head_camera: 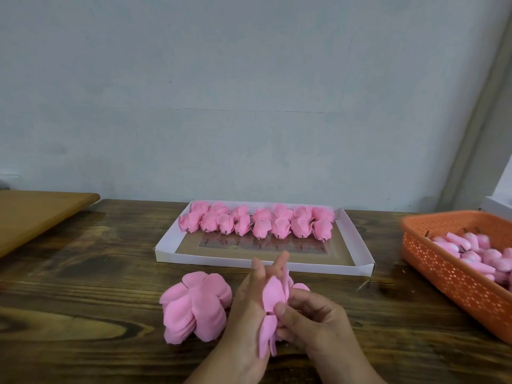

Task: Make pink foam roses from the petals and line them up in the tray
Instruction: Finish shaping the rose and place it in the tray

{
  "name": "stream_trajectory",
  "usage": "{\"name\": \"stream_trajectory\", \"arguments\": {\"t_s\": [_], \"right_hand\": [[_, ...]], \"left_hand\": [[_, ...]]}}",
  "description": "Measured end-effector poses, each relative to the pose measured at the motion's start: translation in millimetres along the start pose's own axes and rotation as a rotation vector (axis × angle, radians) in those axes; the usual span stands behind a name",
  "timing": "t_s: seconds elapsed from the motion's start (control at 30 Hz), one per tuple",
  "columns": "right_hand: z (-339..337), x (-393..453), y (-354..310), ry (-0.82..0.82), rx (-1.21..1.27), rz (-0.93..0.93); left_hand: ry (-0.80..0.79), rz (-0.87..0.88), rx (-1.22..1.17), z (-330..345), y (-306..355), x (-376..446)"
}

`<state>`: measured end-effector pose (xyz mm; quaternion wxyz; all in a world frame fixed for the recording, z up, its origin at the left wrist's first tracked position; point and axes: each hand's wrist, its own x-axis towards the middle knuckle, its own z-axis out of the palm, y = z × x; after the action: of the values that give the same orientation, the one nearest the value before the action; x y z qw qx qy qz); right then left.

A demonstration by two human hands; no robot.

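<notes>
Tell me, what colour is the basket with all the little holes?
The basket is orange, dotted with small holes; the head view shows it at the right.

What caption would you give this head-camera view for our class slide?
Both hands, left hand and right hand, wrap pink petals into a rose before the white tray of finished roses.

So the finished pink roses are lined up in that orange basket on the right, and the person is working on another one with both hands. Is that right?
Not quite. The head view shows the finished roses lined up in the white tray at the middle; the orange basket holds loose pink buds. Both the left hand and right hand do work on petals.
</notes>
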<state>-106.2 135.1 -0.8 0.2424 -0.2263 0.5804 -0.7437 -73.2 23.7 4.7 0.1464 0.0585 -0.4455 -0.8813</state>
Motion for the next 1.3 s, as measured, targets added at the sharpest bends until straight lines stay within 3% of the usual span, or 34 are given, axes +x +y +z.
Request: {"name": "stream_trajectory", "arguments": {"t_s": [0.1,0.27,0.37,0.5,0.67,1.07,1.3], "right_hand": [[-1,2,0,0.016,-0.009,-0.014],[-3,4,-2,0.057,0.012,-0.052],[-6,4,-5,0.110,0.019,-0.102],[-14,6,-7,0.171,-0.072,-0.218],[-13,5,-9,0.136,-0.085,-0.309],[-13,-3,0,0.149,-0.700,-0.521],[-19,2,1,0.073,-0.834,-0.493]], "left_hand": [[0.079,0.111,0.158,-3,-1,-5],[0.110,0.042,0.198,-2,3,-10],[0.128,0.084,0.262,-4,8,-9],[0.090,0.164,0.436,-11,14,-7],[0.040,0.167,0.536,-15,10,-9],[0.110,0.297,0.666,-17,11,-8],[0.110,0.365,0.644,-13,5,-7]]}}
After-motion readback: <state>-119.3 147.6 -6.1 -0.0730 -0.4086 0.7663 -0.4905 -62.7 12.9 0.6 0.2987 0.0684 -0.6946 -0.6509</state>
